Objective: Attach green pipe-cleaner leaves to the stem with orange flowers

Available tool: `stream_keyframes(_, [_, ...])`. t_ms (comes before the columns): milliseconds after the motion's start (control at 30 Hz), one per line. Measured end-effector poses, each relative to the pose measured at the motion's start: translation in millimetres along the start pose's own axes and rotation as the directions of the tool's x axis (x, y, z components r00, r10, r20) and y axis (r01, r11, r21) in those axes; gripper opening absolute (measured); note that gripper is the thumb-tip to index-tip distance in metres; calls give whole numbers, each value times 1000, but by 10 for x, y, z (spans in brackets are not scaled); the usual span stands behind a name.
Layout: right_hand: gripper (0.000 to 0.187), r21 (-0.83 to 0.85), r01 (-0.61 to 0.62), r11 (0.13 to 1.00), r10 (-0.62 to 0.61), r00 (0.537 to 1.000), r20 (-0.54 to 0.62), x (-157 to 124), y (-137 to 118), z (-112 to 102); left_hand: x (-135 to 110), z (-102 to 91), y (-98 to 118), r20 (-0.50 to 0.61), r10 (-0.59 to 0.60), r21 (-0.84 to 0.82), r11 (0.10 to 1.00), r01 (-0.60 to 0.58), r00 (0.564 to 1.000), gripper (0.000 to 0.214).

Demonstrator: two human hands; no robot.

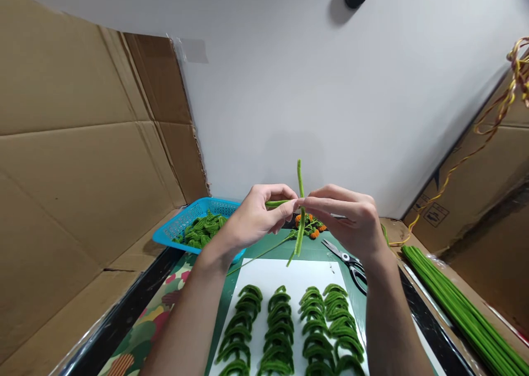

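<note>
Both hands meet in mid-air above the table, pinching green pipe cleaners (300,232) where they cross. One length stands roughly upright between the fingertips; another runs sideways through the fingers of my left hand (264,210). The fingers of my right hand (349,210) press together at the crossing point from the other side. Below, a white sheet (297,274) carries rows of bent green pipe-cleaner pieces (281,332). Just behind the hands lies a stem with orange pipe-cleaner flowers (316,232), partly hidden by them.
A blue basket (165,230) of green pieces stands at the left. Scissors (351,263) lie by the sheet's right edge on a green mat (268,252). Long green pipe cleaners (463,315) lie at the right. Cardboard walls (82,177) flank the table; a yellow cord (450,172) hangs right.
</note>
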State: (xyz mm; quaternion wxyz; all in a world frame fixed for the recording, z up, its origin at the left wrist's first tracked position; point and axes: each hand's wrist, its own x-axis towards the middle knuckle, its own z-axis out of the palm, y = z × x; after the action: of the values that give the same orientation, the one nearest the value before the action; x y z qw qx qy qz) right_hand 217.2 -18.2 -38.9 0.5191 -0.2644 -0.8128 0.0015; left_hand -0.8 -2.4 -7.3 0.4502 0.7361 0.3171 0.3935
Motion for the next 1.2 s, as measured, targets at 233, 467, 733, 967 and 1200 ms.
stream_keyframes(233, [18,-4,-83,997,83,995,46,8,-35,-22,-42,-43,21,46,8,5,1000,-8,999,25])
stream_keyframes(467, [7,3,-65,998,65,998,-10,8,-27,-62,-34,38,40,8,66,2,998,-66,998,23])
stream_keyframes(733, [10,56,-10,998,15,997,-79,0,-9,-62,-39,80,15,-14,98,-37,994,-98,995,22])
stream_keyframes(967, [14,36,-40,999,43,996,-75,-13,21,-38,-37,130,14,-72,220,133,969,-209,973,16])
stream_keyframes(1200, [21,129,-179,975,189,980,-65,-15,122,40,19,185,-115,-72,516,528,745,-406,854,11])
